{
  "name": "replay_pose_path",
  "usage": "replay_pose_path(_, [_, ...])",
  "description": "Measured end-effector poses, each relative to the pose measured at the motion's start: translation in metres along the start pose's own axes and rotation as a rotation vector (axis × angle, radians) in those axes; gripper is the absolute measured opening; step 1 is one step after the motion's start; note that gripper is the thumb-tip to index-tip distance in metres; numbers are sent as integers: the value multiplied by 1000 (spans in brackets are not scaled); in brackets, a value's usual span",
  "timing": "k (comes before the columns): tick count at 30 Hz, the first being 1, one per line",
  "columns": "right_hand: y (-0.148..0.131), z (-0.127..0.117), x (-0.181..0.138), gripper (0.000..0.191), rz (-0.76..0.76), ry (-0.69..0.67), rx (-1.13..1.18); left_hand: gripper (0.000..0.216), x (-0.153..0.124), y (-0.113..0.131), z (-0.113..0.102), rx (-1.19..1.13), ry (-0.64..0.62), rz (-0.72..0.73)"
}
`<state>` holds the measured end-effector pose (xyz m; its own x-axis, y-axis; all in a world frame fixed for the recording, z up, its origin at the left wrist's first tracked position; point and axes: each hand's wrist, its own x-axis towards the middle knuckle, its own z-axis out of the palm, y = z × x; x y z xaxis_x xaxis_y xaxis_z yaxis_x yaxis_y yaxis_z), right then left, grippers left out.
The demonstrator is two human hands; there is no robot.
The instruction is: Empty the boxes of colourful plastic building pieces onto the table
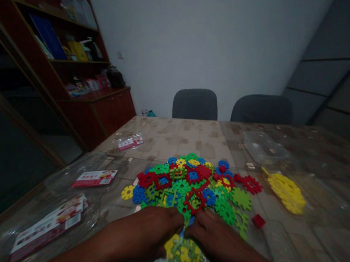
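A heap of plastic interlocking pieces (181, 186) in red, green, blue and yellow lies in front of me. At its near edge my left hand (157, 229) has its fingers curled inward. Close beside it, my right hand (209, 232) is bent with its fingertips down near a red square frame (195, 201). Small bits of blue show between the two hands, but my fingers hide what they pinch. Under and in front of the hands are yellow and green pieces (184, 253), apparently in a transparent container. A red cube (258, 221) lies to the right.
Transparent packaging with printed cards (47, 227) lies at the left, with another card (95, 178) behind it. A yellow bunch of pieces (286, 192) and an open transparent plastic tray (264, 146) are on the right. Two grey chairs (194, 104) stand beyond the patterned table (190, 131).
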<state>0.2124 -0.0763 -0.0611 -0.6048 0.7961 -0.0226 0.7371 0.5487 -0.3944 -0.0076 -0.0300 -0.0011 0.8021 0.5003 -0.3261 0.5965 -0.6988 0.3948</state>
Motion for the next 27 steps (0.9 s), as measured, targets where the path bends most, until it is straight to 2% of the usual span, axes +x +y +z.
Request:
replay_pose_path(4, [-5,-9,-3,45,25,-2,86,30,1,1,-4,-9,18,-27])
replay_pose_path(7, [-8,-20,-7,32,102,24,132,23,3,-1,-8,-28,44,-30])
replay_pose_path(9, [-9,-22,-8,30,115,66,128,24,5,-5,-10,-41,72,-23])
replay_pose_path(14, [-6,-6,-4,48,-87,62,44,15,5,-21,-18,-33,164,-26])
replay_pose_path(16, [-6,2,-3,48,-101,32,35,11,4,-27,-21,-43,183,-22])
replay_pose_path(18, [-7,6,-1,39,-47,14,66,10,3,-32,-24,-49,189,-22])
replay_pose_path(22, [-7,9,-1,16,49,0,113,14,-2,-39,-29,-39,148,-66])
replay_pose_path(24, [-6,9,-1,18,42,-12,98,21,-4,-41,-31,-54,88,-87])
replay_pose_path(27, [-3,12,-1,34,-59,-26,26,32,-6,-42,-30,-73,14,-82])
